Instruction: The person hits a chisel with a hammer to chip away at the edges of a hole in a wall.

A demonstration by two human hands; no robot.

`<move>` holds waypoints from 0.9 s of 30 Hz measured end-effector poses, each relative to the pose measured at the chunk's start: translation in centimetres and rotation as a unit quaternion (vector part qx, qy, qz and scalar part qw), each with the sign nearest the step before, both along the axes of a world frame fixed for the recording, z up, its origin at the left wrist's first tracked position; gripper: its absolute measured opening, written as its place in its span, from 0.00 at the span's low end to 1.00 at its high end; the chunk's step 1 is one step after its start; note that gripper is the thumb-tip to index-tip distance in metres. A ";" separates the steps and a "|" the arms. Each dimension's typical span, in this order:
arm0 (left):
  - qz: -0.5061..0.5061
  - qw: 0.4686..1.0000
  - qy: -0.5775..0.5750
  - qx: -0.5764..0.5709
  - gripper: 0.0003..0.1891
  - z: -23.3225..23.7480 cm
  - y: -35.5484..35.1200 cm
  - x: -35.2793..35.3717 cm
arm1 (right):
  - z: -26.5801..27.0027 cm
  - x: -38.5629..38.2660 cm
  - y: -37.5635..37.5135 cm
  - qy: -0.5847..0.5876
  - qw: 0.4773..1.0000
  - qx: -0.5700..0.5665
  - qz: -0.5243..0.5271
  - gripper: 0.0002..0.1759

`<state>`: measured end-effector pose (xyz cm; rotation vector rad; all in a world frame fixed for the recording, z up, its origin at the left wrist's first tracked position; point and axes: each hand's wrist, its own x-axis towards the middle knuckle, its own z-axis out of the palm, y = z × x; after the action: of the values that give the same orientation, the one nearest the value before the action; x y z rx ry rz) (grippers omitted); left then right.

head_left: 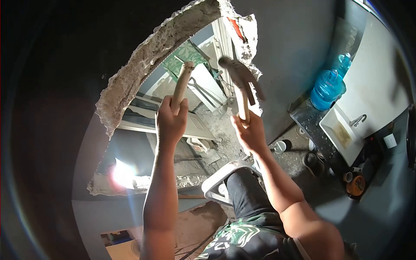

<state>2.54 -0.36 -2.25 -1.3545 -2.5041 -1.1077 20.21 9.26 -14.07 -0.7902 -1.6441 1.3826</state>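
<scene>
My left hand [170, 123] is wrapped round a pale wooden handle [181, 86], whose worn upper end points up. What lies at its lower end is hidden by my hand and forearm. My right hand [251, 132] grips a claw hammer [242, 78] by its light handle, the dark head raised and tilted, a short way right of the wooden handle. Both hands are in front of a large opening with a rough broken edge [143, 65] in a dark wall.
A metal ladder frame [229, 169] stands by my leg. Rubble [221, 134] and boards lie below. At right are blue water bottles [326, 89], a sink [342, 134] on a black counter, and a shoe [313, 163]. A bright lamp [123, 173] shines at lower left.
</scene>
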 end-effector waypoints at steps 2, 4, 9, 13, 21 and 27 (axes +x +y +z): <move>-0.007 1.000 0.003 0.016 0.16 -0.2 -0.7 -0.3 | -1.3 1.8 -0.6 -0.072 0.997 0.006 -0.017 0.18; -0.030 0.999 0.011 0.040 0.15 0.2 -1.3 0.2 | -3.9 2.7 -0.8 -0.123 0.992 0.019 -0.026 0.20; -0.033 0.994 0.070 0.074 0.16 1.0 -1.0 -1.7 | -7.2 3.7 -2.3 -0.129 0.991 -0.003 -0.028 0.22; -0.008 0.985 0.127 0.115 0.19 2.9 0.1 -2.6 | -7.4 2.3 -2.4 0.024 0.999 -0.009 -0.048 0.14; -0.013 0.978 0.166 0.126 0.22 3.9 1.4 -4.9 | -2.6 -2.1 -1.6 0.125 0.991 0.035 -0.012 0.14; 0.051 0.977 0.004 0.208 0.19 2.7 3.3 -4.2 | 5.7 -6.2 0.7 0.294 0.883 0.365 -0.035 0.12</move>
<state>-1.67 2.90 0.47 -1.0970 -2.1376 -1.4894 14.05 9.93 -8.37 0.0276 -1.4424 0.7264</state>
